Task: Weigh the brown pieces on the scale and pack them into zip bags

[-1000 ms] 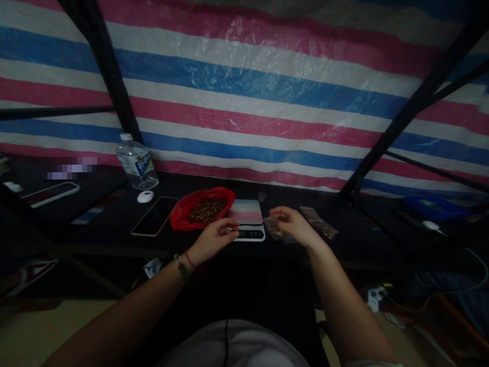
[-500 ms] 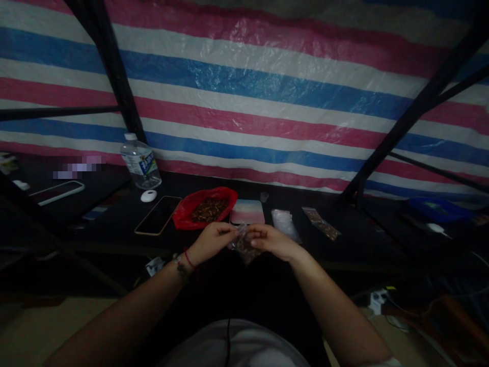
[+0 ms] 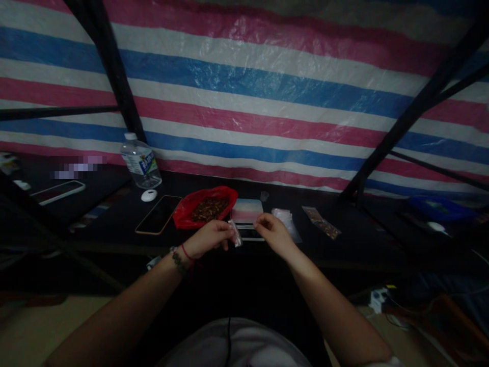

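Note:
My left hand (image 3: 214,237) pinches a small clear plastic bag (image 3: 236,234), seen nearly edge-on, at the front of the desk. My right hand (image 3: 274,230) is apart from the bag, its fingertips pressed together over the right front edge of a small flat scale (image 3: 247,205). Whether anything lies in that pinch is too dark to make out. Behind my left hand sits an open red bag (image 3: 183,216) with brown dried bits (image 3: 209,209) in it. A stack of clear bags (image 3: 286,224) lies just beyond my right hand.
Filled small bags (image 3: 321,223) lie farther right. A phone (image 3: 158,215), a white earbud case (image 3: 148,195) and a plastic bottle (image 3: 141,163) stand left. A tiny clear cup (image 3: 264,195) is behind the scale. Dark metal posts (image 3: 114,71) flank the desk against striped sheeting (image 3: 248,102).
Both hands were together on the filled bag. Now my right hand has moved off to the right, and the bag hangs turned in my left hand, uncovering the front of the scale.

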Action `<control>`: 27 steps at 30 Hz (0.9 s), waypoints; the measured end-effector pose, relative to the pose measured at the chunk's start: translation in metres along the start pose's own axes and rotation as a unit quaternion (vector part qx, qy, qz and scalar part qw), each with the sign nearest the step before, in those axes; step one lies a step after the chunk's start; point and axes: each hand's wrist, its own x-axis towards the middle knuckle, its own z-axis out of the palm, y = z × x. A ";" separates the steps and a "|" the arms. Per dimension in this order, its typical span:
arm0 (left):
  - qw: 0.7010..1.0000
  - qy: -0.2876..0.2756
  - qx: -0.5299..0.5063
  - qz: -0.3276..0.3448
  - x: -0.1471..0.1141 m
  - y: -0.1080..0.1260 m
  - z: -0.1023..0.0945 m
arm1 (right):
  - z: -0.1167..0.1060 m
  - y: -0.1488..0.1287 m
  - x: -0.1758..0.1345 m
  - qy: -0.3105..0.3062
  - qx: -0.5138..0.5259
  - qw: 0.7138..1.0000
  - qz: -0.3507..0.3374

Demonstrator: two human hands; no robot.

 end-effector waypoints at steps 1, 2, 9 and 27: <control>1.000 0.011 0.000 -0.007 0.001 -0.001 0.001 | 0.001 -0.005 -0.003 -0.039 -0.019 0.999 -0.006; 1.000 0.017 0.000 -0.010 0.001 -0.002 0.002 | 0.003 -0.011 -0.007 -0.079 -0.036 0.996 -0.012; 0.999 -0.019 -0.020 0.023 0.001 -0.010 0.019 | 0.017 -0.032 -0.023 -0.179 -0.105 0.978 -0.029; 0.999 -0.041 0.009 0.022 -0.007 -0.001 0.024 | 0.005 -0.026 -0.021 -0.243 -0.045 0.968 -0.043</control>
